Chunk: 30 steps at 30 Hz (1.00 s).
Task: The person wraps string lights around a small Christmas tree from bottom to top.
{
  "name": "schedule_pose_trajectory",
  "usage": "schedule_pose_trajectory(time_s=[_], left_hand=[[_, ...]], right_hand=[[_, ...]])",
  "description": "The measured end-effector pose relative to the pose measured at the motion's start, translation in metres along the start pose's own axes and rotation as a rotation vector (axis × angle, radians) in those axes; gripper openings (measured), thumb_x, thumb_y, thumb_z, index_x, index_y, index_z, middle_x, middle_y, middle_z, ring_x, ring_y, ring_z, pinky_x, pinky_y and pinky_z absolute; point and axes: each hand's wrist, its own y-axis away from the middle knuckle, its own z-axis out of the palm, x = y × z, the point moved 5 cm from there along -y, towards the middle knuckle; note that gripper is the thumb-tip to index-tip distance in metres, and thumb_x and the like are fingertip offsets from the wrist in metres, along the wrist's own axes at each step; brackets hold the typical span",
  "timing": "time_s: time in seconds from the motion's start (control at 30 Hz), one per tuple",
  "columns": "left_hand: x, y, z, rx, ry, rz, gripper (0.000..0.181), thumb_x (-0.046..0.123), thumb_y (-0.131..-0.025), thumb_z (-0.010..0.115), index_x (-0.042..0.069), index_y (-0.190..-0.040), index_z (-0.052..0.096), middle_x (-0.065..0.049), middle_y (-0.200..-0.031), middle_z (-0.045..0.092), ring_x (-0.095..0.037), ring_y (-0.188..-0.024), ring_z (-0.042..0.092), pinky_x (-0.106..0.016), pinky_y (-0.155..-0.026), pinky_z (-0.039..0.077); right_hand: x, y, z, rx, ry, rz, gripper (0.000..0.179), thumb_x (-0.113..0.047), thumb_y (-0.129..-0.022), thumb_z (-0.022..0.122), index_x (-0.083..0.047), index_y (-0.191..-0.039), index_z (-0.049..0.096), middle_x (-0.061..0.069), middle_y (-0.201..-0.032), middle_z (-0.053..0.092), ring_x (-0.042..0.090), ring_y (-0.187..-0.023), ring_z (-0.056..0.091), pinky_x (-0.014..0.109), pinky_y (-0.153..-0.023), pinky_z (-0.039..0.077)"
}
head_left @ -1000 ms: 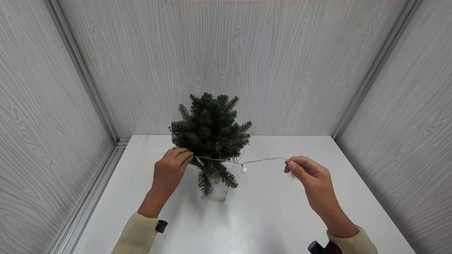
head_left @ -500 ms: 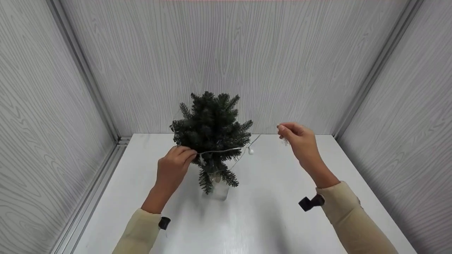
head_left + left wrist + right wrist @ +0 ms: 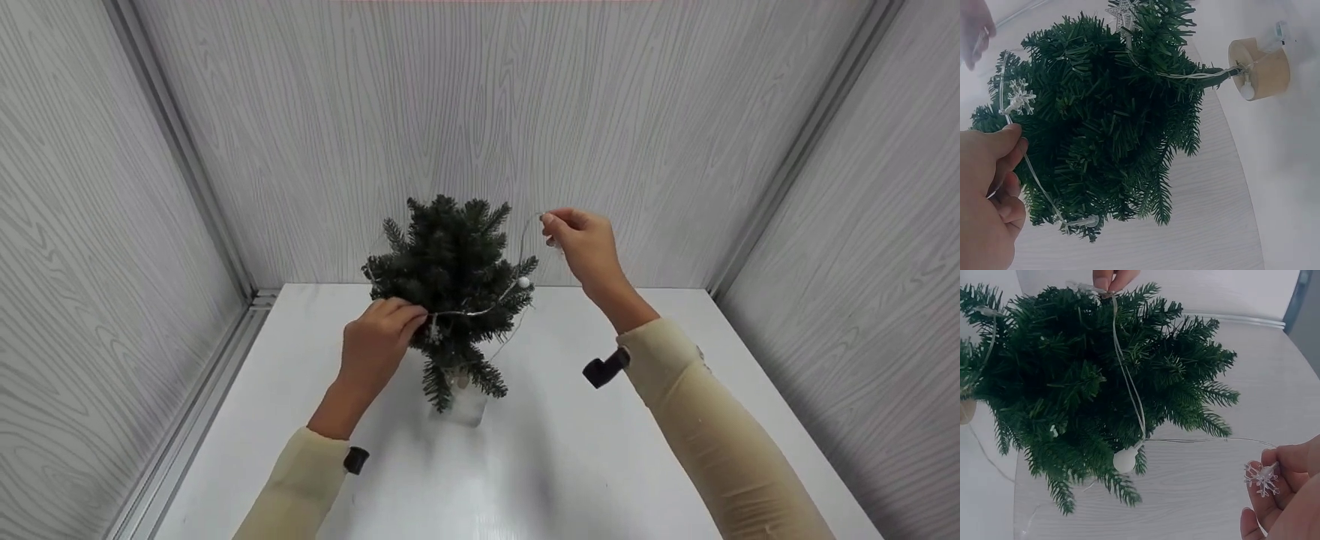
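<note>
A small artificial Christmas tree (image 3: 450, 277) stands on a round wooden base (image 3: 1261, 70). A clear-wired string of lights (image 3: 1129, 382) runs across its front. My left hand (image 3: 381, 334) pinches the wire between thumb and fingers at the tree's left front, just beside a clear snowflake light (image 3: 1019, 100). Off the tree's upper right, my right hand (image 3: 585, 244) pinches another stretch of the wire, with a snowflake light (image 3: 1262, 479) at its fingers. Between the hands a white ball light (image 3: 523, 283) hangs against the right branches. A clear star light (image 3: 1123, 14) shows among the branches.
The tree stands on a white table (image 3: 600, 420), enclosed by pale wood-grain panels, with the back panel (image 3: 637, 112) close behind it. A small clear piece (image 3: 1275, 36) sits by the wooden base. Dark cameras are strapped at both wrists.
My right hand has swung up and inward from the right front toward the tree's upper right, carrying the wire. The white ball light rose with it. My left hand shifted slightly right and up.
</note>
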Motion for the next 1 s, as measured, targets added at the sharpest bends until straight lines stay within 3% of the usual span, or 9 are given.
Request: schedule_pose_trajectory(time_s=[0.23, 0.4, 0.57, 0.77, 1.0], left_hand=[[0.003, -0.003, 0.001, -0.016, 0.001, -0.021, 0.008, 0.022, -0.092, 0.075, 0.016, -0.093, 0.08, 0.0, -0.089, 0.073, -0.02, -0.077, 0.067, -0.035, -0.052, 0.054], [0.003, -0.005, 0.001, -0.027, 0.019, -0.063, 0.009, 0.022, -0.092, 0.075, 0.016, -0.096, 0.08, 0.0, -0.09, 0.073, -0.019, -0.079, 0.067, -0.035, -0.053, 0.055], [0.003, -0.006, 0.0, -0.024, 0.047, -0.089, 0.01, 0.022, -0.092, 0.075, 0.016, -0.097, 0.081, 0.0, -0.091, 0.072, -0.02, -0.079, 0.066, -0.036, -0.057, 0.056], [0.005, -0.006, 0.002, -0.011, 0.043, -0.096, 0.008, 0.021, -0.092, 0.076, 0.016, -0.095, 0.081, -0.001, -0.089, 0.072, -0.019, -0.077, 0.065, -0.036, -0.056, 0.055], [0.011, -0.007, 0.007, -0.015, 0.05, -0.103, 0.008, 0.022, -0.092, 0.075, 0.017, -0.096, 0.08, -0.001, -0.09, 0.072, -0.019, -0.077, 0.065, -0.036, -0.056, 0.055]], right_hand=[[-0.025, -0.027, 0.024, -0.013, 0.066, -0.003, 0.025, -0.019, -0.103, 0.061, 0.001, -0.113, 0.072, 0.01, -0.097, 0.068, 0.012, -0.083, 0.063, 0.027, -0.08, 0.054], [-0.033, -0.044, 0.035, -0.004, 0.123, 0.001, 0.025, -0.018, -0.103, 0.06, 0.0, -0.114, 0.073, 0.013, -0.102, 0.071, 0.021, -0.089, 0.067, 0.029, -0.083, 0.055], [-0.036, -0.054, 0.048, -0.006, 0.193, 0.028, 0.026, -0.019, -0.104, 0.058, -0.002, -0.115, 0.074, 0.015, -0.105, 0.072, 0.028, -0.095, 0.068, 0.029, -0.076, 0.051], [-0.041, -0.051, 0.066, -0.057, 0.16, 0.032, 0.027, -0.022, -0.104, 0.059, -0.003, -0.115, 0.074, 0.015, -0.106, 0.072, 0.024, -0.091, 0.064, 0.027, -0.071, 0.046], [-0.042, -0.034, 0.073, -0.106, 0.075, 0.058, 0.025, -0.023, -0.102, 0.062, -0.003, -0.11, 0.074, 0.011, -0.102, 0.071, 0.018, -0.084, 0.06, 0.03, -0.072, 0.047]])
